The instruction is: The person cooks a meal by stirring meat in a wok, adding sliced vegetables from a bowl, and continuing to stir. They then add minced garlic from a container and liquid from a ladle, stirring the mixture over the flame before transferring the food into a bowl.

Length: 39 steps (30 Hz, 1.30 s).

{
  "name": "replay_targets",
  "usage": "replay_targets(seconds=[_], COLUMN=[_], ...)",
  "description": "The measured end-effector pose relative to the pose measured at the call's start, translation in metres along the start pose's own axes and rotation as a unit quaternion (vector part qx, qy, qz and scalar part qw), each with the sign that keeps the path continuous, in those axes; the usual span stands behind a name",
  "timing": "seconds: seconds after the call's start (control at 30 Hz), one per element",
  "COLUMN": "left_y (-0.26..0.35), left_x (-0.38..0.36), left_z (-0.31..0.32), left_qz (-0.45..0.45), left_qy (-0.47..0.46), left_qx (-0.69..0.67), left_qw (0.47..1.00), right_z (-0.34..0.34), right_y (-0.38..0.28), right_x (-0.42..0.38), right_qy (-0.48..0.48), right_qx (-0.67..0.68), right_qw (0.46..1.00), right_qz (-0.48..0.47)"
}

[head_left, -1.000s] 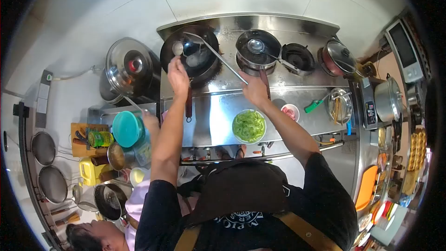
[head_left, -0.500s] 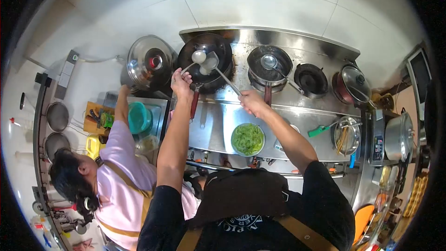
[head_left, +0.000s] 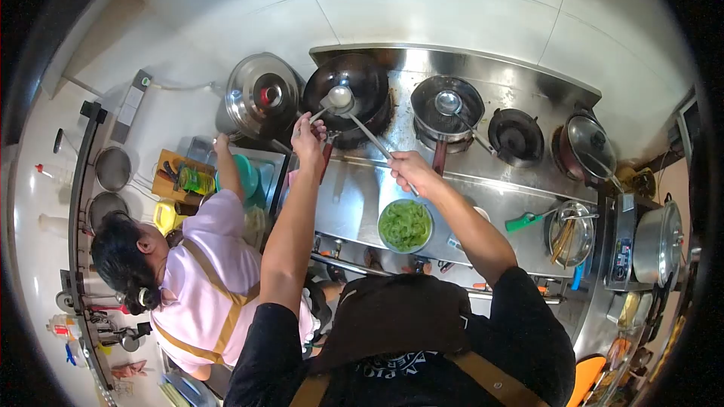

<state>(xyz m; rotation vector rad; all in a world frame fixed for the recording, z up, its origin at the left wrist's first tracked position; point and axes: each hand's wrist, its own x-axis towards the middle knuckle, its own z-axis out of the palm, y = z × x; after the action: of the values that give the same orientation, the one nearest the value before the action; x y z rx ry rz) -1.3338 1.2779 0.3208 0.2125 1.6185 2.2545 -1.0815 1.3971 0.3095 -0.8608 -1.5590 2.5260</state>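
My left hand [head_left: 308, 140] is closed around the handle of a ladle. The ladle's round bowl [head_left: 341, 96] hangs over the near part of a dark wok [head_left: 360, 69] on the stove. My right hand [head_left: 413, 172] grips the long handle of a wok spatula [head_left: 369, 134], whose blade sits over the wok and is partly covered by the ladle bowl in this view. Under my left forearm runs the wok's reddish handle [head_left: 326, 163]. Between my arms, a bowl of chopped green vegetables [head_left: 406, 226] stands on the steel counter [head_left: 347, 200].
Right of the wok are a smaller pan [head_left: 428, 98] with another ladle [head_left: 448, 102], a bare burner [head_left: 516, 137] and a lidded pot [head_left: 584, 143]. A big lidded pot [head_left: 245, 98] stands at left. Another person [head_left: 204, 271] reaches toward it, beside a turquoise basin [head_left: 246, 175].
The ladle bowl has come over the spatula blade, where before they were side by side. The whole view has shifted, moving the stove slightly right. The co-worker's arm remains near the large pot.
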Motion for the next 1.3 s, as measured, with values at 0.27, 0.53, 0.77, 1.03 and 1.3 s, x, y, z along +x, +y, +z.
replay_targets(seconds=[0.27, 0.53, 0.77, 1.03, 1.3], left_y=[0.004, 0.006, 0.007, -0.004, 0.023], left_x=[-0.012, -0.015, -0.013, -0.015, -0.046], left_z=[0.009, 0.007, -0.002, -0.017, -0.092], left_qz=[0.001, 0.004, 0.008, 0.000, 0.059], left_qy=[-0.024, -0.029, -0.036, 0.002, 0.112], left_qx=[0.017, 0.023, 0.009, -0.025, -0.094], left_qw=[1.000, 0.999, 0.999, 1.000, 0.988], right_z=[-0.004, -0.026, -0.037, -0.009, 0.067], right_y=[-0.003, -0.021, -0.033, -0.029, -0.026], right_x=[-0.013, -0.025, -0.028, -0.026, -0.006], right_qy=[0.012, 0.014, -0.013, 0.020, -0.047], right_qx=[-0.013, -0.055, -0.040, -0.048, -0.090], right_qw=[1.000, 0.998, 0.999, 0.999, 0.994], right_qz=[-0.022, -0.026, -0.005, 0.012, 0.037])
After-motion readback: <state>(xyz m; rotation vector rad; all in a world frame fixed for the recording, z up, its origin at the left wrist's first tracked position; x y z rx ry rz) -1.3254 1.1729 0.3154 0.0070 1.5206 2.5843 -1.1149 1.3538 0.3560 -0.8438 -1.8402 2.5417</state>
